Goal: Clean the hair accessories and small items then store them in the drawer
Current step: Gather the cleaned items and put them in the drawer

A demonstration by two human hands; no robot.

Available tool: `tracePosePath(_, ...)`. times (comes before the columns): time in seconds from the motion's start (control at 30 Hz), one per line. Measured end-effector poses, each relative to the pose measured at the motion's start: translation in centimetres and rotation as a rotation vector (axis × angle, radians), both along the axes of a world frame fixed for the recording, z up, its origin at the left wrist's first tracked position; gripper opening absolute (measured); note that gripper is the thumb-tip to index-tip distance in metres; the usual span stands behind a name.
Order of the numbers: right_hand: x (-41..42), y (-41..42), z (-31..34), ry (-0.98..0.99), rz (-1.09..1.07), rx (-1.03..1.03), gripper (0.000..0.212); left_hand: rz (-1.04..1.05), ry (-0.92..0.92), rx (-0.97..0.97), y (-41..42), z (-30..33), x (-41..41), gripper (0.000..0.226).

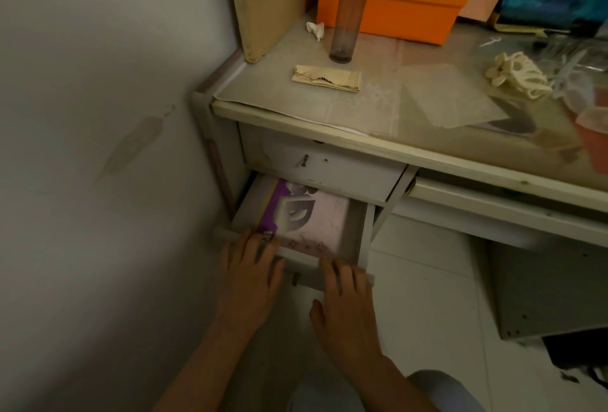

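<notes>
Left hand (251, 275) flat, fingers straight, pressing front edge of open drawer (357, 230); glossy purple-and-white paper lining (316, 217). Right hand (345, 308) likewise spread on drawer front. Up on glass-topped bench (378, 135): folded cloth (325, 78), cylindrical bottle (348, 16), cream plastic claw clip (516, 77).

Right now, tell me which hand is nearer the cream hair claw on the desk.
Right. The right hand rests on the open drawer's front edge, below the hair claw; the left hand sits farther left.
</notes>
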State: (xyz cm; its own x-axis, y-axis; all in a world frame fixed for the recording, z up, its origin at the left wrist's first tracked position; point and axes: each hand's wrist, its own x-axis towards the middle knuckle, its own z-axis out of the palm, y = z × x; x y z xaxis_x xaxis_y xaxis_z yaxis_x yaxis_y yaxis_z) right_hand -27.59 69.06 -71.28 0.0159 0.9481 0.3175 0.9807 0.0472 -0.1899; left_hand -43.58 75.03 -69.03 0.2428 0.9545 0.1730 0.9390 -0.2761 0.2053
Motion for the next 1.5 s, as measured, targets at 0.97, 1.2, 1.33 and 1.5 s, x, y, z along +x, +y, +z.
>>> tracePosePath(0.97, -1.4, -2.4, 1.5, 0.190, -0.061, -0.096, 0.048, 0.058, -0.014, -0.063, -3.2, 1.1, -0.7, 0.041)
tracePosePath(1.2, -1.3, -2.3, 2.8, 0.171, -0.067, -0.217, 0.055, 0.069, 0.027, -0.091, -2.8, 1.5, -0.5, 0.030)
tracePosePath(1.33, -1.0, -2.5, 5.0, 0.198, 0.001, -0.401, 0.058, 0.039, 0.160, -0.220, -3.0, 3.1, -1.0, 0.046)
tracePosePath(1.5, -0.1, -2.5, 10.3, 0.226, 0.073, -0.472, 0.053, 0.036, 0.123, -0.204, -3.7, 8.8, -0.2, 0.070)
